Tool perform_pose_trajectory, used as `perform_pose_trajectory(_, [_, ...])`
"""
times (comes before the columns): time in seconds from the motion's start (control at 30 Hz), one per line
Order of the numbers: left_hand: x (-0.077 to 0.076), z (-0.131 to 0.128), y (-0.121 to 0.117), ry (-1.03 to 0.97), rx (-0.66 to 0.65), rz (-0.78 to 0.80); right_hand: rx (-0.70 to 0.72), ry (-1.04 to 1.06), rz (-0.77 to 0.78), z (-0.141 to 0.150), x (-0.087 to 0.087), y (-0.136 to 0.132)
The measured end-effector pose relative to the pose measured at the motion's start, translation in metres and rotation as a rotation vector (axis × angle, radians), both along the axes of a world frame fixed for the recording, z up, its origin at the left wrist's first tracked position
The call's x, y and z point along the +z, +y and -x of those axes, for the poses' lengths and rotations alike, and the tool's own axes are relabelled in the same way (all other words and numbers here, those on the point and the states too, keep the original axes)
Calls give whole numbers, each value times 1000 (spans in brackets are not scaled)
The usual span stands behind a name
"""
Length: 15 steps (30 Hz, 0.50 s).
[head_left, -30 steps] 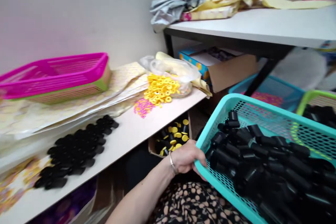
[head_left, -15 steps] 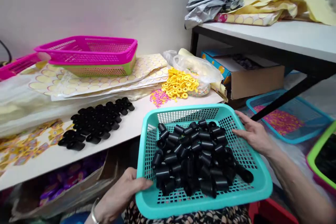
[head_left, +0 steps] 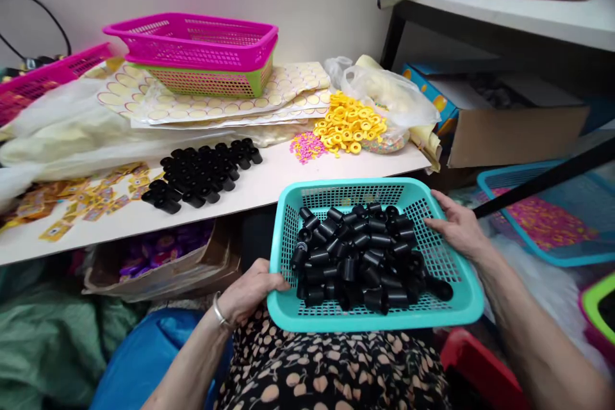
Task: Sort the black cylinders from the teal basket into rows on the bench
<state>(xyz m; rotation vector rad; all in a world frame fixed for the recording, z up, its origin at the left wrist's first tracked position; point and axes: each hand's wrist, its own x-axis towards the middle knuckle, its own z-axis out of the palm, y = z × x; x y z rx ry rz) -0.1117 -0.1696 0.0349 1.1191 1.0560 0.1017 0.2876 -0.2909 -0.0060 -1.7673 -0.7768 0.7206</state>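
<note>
A turquoise plastic basket (head_left: 379, 320) is held above my lap, tilted slightly toward me. Many short black plastic cylinders (head_left: 355, 256) lie jumbled inside it. My left hand (head_left: 257, 288) grips the left rim, thumb over the edge and fingers hidden beneath. At the right rim my right hand (head_left: 456, 224) holds on, with thumb and a finger over the edge. On the white table beyond, more black cylinders (head_left: 202, 170) stand close together in a group. A heap of yellow ring-shaped pieces (head_left: 350, 122) lies farther right, beside small pink and yellow bits (head_left: 307, 146).
Yellow sachets (head_left: 108, 195) are scattered on the table's left. A pink basket (head_left: 202, 54) sits in a green basket (head_left: 216, 80) on patterned sheets. Under the table is a carton (head_left: 182, 275) with purple packets. A black-legged shelf (head_left: 519, 19) and blue basket (head_left: 533, 256) stand right.
The turquoise basket stays in both hands and now appears a little smaller, showing more of my lap. The view has shifted, so the table's contents appear higher and farther right.
</note>
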Motion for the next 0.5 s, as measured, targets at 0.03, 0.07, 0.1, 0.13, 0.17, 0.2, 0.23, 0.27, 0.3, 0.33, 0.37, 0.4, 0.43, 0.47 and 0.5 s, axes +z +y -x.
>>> perform_pose_trajectory(0.03, [-1, 0, 1, 0, -2, 2, 13, -49, -2, 0, -2, 1])
perform_pose_trajectory(0.07, [-2, 1, 1, -3, -4, 10, 33, -138, 13, 0, -1, 2])
perform_pose_trajectory(0.1, [-2, 2, 2, -6, -9, 18, 56, -281, 46, 2, 3, 4])
perform_pose_trajectory(0.13, [-1, 4, 2, -10, -19, 25, 81, -471, 94, 5, 9, 6])
perform_pose_trajectory(0.17, [0, 5, 3, -14, -35, 32, 108, -689, 147, 10, 18, 9])
perform_pose_trajectory(0.2, [2, 6, 3, -18, -51, 34, 133, -903, 198, 17, 28, 14])
perform_pose_trajectory(0.23, [4, 7, 3, -25, -62, 31, 164, -1087, 236, 26, 38, 21])
perform_pose_trajectory(0.27, [7, 7, 3, -33, -66, 23, 209, -1223, 256, 37, 48, 31])
perform_pose_trajectory(0.3, [9, 7, 4, -44, -61, 15, 269, -1308, 254, 48, 57, 42])
perform_pose_trajectory(0.33, [11, 7, 5, -57, -45, 5, 355, -1351, 241, 60, 64, 55])
perform_pose_trajectory(0.37, [12, 7, 7, -71, -22, -8, 462, -1350, 232, 72, 68, 69])
perform_pose_trajectory(0.4, [12, 7, 9, -78, 1, -29, 571, -1317, 236, 83, 71, 83])
perform_pose_trajectory(0.43, [12, 8, 12, -67, 28, -64, 675, -1267, 255, 92, 72, 97])
perform_pose_trajectory(0.47, [10, 8, 15, -30, 55, -120, 758, -1216, 281, 99, 71, 109])
perform_pose_trajectory(0.5, [9, 9, 18, 30, 86, -204, 820, -1173, 308, 103, 69, 119])
